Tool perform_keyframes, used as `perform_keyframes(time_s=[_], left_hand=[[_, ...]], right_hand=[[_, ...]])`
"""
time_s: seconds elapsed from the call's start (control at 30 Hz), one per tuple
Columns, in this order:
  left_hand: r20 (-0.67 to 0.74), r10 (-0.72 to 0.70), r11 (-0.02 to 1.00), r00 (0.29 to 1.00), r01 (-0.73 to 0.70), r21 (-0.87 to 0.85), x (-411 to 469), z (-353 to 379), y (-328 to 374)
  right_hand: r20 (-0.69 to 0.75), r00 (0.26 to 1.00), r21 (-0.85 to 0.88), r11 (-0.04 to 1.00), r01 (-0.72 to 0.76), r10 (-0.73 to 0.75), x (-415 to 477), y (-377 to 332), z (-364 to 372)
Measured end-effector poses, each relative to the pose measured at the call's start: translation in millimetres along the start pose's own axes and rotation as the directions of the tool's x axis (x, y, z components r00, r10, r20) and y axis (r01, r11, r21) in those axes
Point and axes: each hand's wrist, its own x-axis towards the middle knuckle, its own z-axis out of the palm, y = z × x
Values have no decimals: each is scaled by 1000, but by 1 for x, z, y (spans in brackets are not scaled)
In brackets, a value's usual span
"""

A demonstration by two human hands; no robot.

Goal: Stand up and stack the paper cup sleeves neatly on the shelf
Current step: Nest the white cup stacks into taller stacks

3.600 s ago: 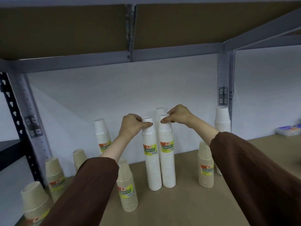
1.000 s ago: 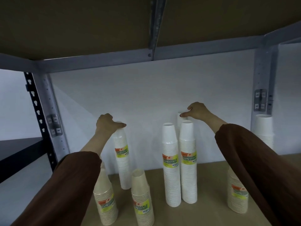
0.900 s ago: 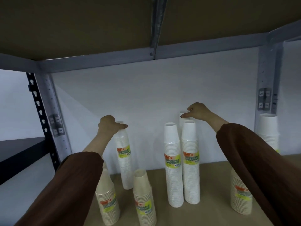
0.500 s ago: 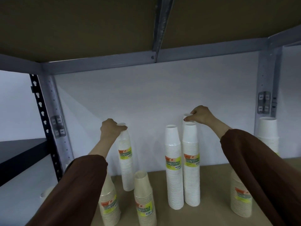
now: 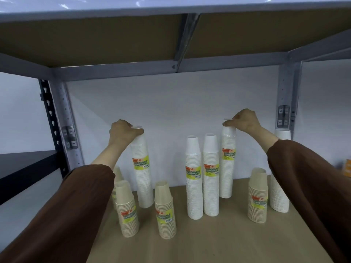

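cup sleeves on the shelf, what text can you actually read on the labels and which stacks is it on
"DISPOSABLE TABLEWARE" on the yellow label of the white sleeve under the left hand.
"DISPOSABLE TABLEWARE" on the two middle white sleeves.
"DISPOSABLE TABLEWARE" on the white sleeve under the right hand, small but legible.
Same label on the three front tan sleeves, blurred there.
The fine print and the orange strip above each label are too small to read.

Setting: stockroom or shop storage. Evidence: boltless grey steel rack with slotted uprights [image 5: 51,118], fibreboard shelf [image 5: 218,242] and a second board overhead, plain white wall behind. Stock is bulk-wrapped cup sleeves [image 5: 193,177] with retail "Disposable Tableware" labels [image 5: 211,170].
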Motion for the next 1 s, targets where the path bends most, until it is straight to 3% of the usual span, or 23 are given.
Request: perform_keyframes(time_s=[0.37,0.6,1.0], left_hand=[[29,88,996,996,-87,-30,-27,-39,25],[62,175,984,983,-173,-37,-44,-51,56],[217,231,973,948,-223,-62,-79,-11,111]], right_hand=[[30,999,-25,1000,-14,15,-37,-19,-36],[153,987,-13,999,42,-40,-57,-33,-45],[260,963,65,996,58,-73,-78,-39,-28]])
